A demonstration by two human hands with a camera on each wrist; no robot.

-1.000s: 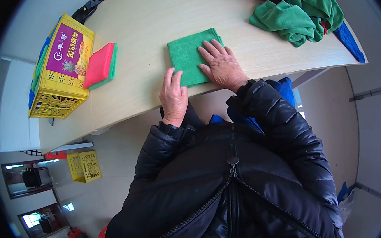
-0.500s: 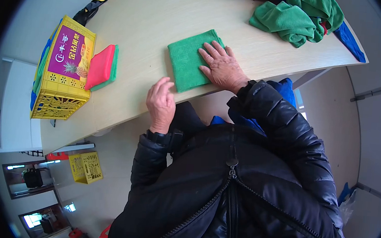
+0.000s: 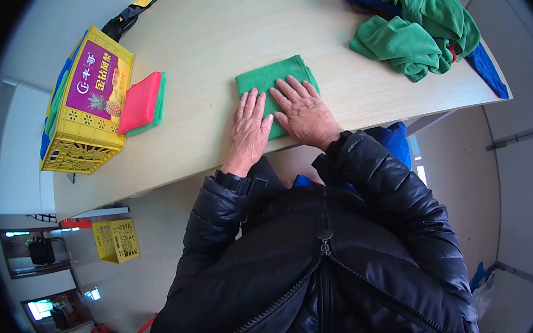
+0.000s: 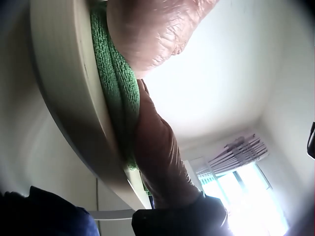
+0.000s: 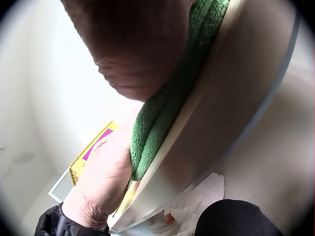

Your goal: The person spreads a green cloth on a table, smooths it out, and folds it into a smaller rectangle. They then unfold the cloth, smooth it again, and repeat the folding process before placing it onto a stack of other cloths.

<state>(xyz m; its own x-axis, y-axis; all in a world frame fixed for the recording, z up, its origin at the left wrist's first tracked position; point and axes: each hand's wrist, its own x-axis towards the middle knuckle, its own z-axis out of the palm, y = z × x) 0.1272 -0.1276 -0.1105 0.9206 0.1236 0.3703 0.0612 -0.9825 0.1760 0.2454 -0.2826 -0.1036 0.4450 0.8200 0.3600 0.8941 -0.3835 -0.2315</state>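
A folded green cloth (image 3: 267, 76) lies on the table near its front edge in the head view. My left hand (image 3: 249, 130) rests flat on the cloth's left part, fingers straight. The right hand (image 3: 308, 114) lies spread on its right part, the two thumbs close together. Seen from the left wrist, the cloth (image 4: 115, 83) shows as thick layers under my left hand (image 4: 147, 34), with the right hand beyond. In the right wrist view the layered cloth (image 5: 157, 128) sits beneath my right hand (image 5: 138, 44), at the table edge.
A yellow crate (image 3: 86, 124) stands at the table's left, beside a folded red cloth (image 3: 140, 103) lying over a green one. Crumpled green cloths (image 3: 404, 45) and blue ones are heaped at the back right. Another yellow crate (image 3: 116, 240) is on the floor.
My left hand has moved from beside the cloth's left edge onto it, its fingers now straight. The right hand has stayed on the cloth. The head view has shifted slightly.
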